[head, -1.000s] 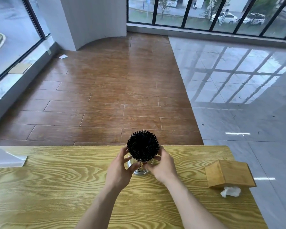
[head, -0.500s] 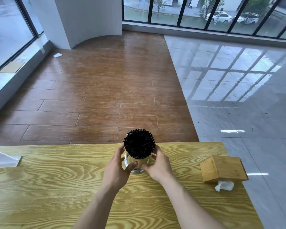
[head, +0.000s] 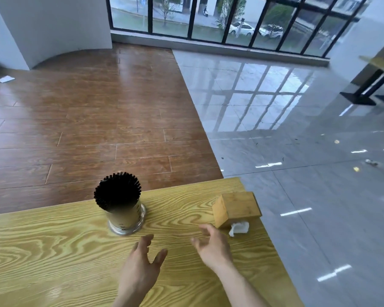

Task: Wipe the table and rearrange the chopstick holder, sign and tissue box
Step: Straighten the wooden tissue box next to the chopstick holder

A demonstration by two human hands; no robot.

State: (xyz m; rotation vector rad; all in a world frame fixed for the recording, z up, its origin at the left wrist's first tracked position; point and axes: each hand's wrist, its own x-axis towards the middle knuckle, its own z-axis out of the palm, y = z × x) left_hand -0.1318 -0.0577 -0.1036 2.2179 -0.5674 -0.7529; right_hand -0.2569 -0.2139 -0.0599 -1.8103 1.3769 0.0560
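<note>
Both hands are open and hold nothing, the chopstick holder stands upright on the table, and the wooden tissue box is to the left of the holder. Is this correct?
Not quite. The head view shows the wooden tissue box to the right of the chopstick holder, near the table's right edge. The rest is correct: the left hand and right hand are open and empty, and the holder stands upright.

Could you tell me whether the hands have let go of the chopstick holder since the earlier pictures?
Yes. Both the left hand and right hand have drawn back toward the person, open, off the chopstick holder.
</note>
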